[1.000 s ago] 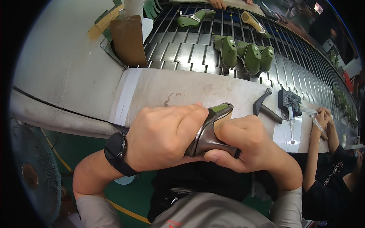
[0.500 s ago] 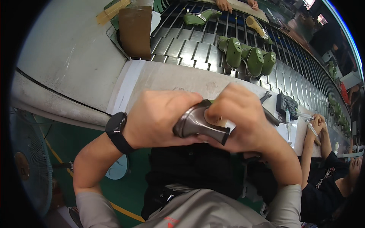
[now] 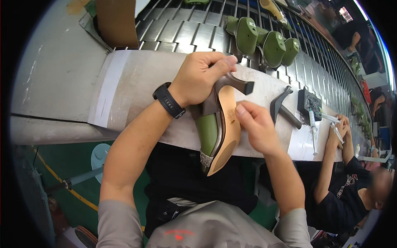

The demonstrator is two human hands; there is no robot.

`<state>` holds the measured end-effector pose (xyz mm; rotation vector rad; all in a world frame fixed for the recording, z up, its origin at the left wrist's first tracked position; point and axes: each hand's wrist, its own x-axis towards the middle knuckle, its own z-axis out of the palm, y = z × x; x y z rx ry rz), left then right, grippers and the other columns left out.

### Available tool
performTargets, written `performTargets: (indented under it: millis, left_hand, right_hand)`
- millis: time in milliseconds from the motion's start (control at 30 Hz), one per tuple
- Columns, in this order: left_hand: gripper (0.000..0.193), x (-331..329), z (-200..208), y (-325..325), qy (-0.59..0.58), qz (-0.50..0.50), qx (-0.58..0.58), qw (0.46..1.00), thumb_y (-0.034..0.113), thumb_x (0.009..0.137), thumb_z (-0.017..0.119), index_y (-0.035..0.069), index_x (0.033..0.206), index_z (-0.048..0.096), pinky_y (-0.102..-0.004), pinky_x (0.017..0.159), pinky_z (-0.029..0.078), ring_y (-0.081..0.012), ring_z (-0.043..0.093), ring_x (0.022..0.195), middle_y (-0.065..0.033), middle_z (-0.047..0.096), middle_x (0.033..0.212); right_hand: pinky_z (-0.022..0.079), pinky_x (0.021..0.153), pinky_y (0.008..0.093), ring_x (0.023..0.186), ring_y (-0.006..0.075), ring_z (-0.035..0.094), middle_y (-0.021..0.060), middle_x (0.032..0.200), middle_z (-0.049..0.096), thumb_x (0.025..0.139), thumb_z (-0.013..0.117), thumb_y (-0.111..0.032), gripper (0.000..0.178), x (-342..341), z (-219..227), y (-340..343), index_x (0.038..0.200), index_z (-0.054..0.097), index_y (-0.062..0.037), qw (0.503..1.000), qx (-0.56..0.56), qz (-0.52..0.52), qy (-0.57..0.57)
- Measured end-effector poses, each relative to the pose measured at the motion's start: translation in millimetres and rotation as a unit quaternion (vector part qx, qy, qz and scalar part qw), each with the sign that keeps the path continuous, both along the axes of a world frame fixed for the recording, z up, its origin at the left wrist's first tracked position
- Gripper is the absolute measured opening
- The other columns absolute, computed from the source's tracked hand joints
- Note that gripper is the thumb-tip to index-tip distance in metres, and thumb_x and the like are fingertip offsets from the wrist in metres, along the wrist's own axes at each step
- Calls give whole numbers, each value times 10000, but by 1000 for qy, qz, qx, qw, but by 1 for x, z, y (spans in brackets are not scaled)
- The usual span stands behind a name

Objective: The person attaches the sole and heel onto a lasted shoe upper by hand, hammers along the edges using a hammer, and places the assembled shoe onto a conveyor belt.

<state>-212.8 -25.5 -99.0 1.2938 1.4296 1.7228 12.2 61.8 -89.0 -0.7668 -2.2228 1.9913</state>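
Observation:
A high-heeled shoe (image 3: 210,131) is held over the table's near edge, toe down toward me. Its upper is green and dark bronze, the toe glitters, and the dark heel (image 3: 242,85) points right. My left hand (image 3: 197,77), with a black watch on the wrist, is closed round the shoe's back end near the heel. Along the shoe's right side runs a tan sole (image 3: 230,131), its face turned to the right. My right hand (image 3: 258,126) has its fingers curled and its thumb at the sole's right edge, pinching it; the fingertips are partly hidden.
A hammer (image 3: 285,108) lies on the table to the right, beside a dark block (image 3: 309,105). Further right, a co-worker's hands (image 3: 341,128) hold syringes. Beyond the table, green shoe lasts (image 3: 247,36) stand on a metal slat conveyor (image 3: 198,38). A cardboard piece (image 3: 115,22) stands far left.
The shoe has turned from lying across between my hands to toe down, showing its sole. My left hand has risen; my right hand has dropped away from the heel to the sole's edge.

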Motion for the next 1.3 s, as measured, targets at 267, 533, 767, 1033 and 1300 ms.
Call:
performTargets:
  millis: [267,533,767,1033,1300]
  left_hand:
    - [303,12,0,5,70,-9,-56,996,240,1079,657,-30,1020,782,-277,789,550,-112,683,854,-52,763,911]
    - [329,11,-3,8,84,-1,-58,995,254,1065,653,-46,1023,779,-279,741,534,-108,662,806,-61,757,860]
    - [347,14,-3,8,107,31,-52,992,274,1052,664,-50,992,772,-287,696,517,-109,634,743,-65,734,789]
    - [312,17,-8,6,144,64,-38,987,250,1025,673,-48,1022,766,-306,718,533,-136,665,770,-102,747,817]
    - [315,24,-4,5,130,81,-53,987,245,1034,663,-51,1063,763,-311,741,542,-146,680,797,-91,763,864]
  right_hand:
    - [569,804,302,882,94,648,32,961,720,1045,769,-286,346,-36,22,29,1155,732,39,997,-58,16,44]
    - [516,723,281,804,74,603,-5,914,704,977,856,-275,312,-37,5,37,1049,739,6,993,-77,69,61]
    - [538,748,278,847,77,637,19,946,727,988,837,-209,294,-37,5,21,1128,726,24,998,0,38,54]
    - [610,867,314,1011,132,706,89,1157,741,1002,822,-212,494,-27,-7,15,1362,627,66,993,-53,-34,101]
    - [589,814,272,924,82,687,71,1058,763,1030,792,-250,505,-18,-3,-9,1361,645,103,997,-19,-42,63]
